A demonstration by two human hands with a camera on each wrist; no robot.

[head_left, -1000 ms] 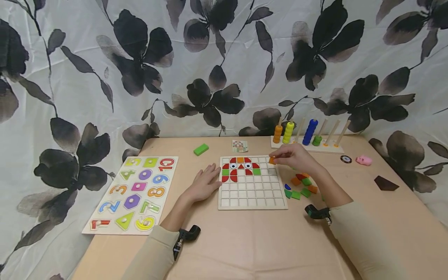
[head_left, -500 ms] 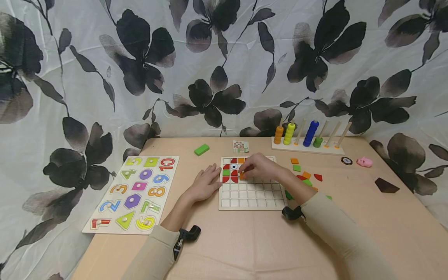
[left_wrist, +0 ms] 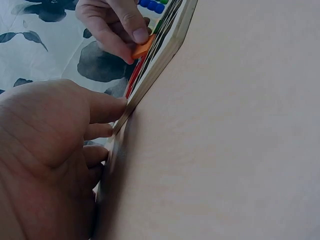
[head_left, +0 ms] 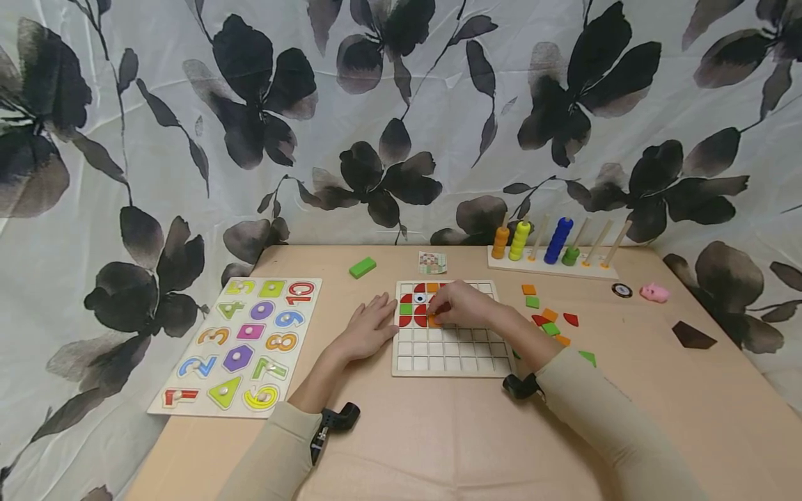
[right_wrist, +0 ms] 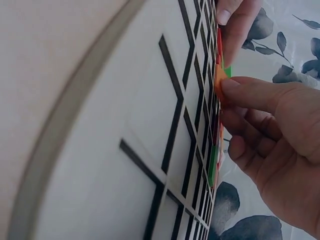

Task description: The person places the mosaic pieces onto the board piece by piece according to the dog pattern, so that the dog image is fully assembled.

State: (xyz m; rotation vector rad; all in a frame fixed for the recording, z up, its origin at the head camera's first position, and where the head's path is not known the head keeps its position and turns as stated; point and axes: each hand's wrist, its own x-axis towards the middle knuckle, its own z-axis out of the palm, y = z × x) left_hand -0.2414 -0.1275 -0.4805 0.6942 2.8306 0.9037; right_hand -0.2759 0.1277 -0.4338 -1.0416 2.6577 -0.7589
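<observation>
A white grid board (head_left: pixel 454 353) lies flat on the table, with red, green, orange and eye-patterned tiles in its upper left squares. My right hand (head_left: pixel 466 305) pinches an orange square tile (right_wrist: pixel 220 84) between thumb and fingers, right at the board's surface beside the red tiles (head_left: pixel 412 320). The hand covers part of the tile pattern in the head view. My left hand (head_left: pixel 368 325) lies with relaxed, extended fingers along the board's left edge; in the left wrist view its fingertips (left_wrist: pixel 117 104) touch that edge.
Loose orange, green and red tiles (head_left: pixel 549 328) lie right of the board, partly behind the right forearm. A number puzzle (head_left: pixel 250 346) is at left. Behind are a green block (head_left: pixel 362 268), a picture card (head_left: pixel 432 262) and a peg stacker (head_left: pixel 551 264); a pink pig (head_left: pixel 654 292) sits right.
My right hand has carried the orange tile from the board's upper right corner leftward to the tile pattern, then stayed there. The left hand has kept its place.
</observation>
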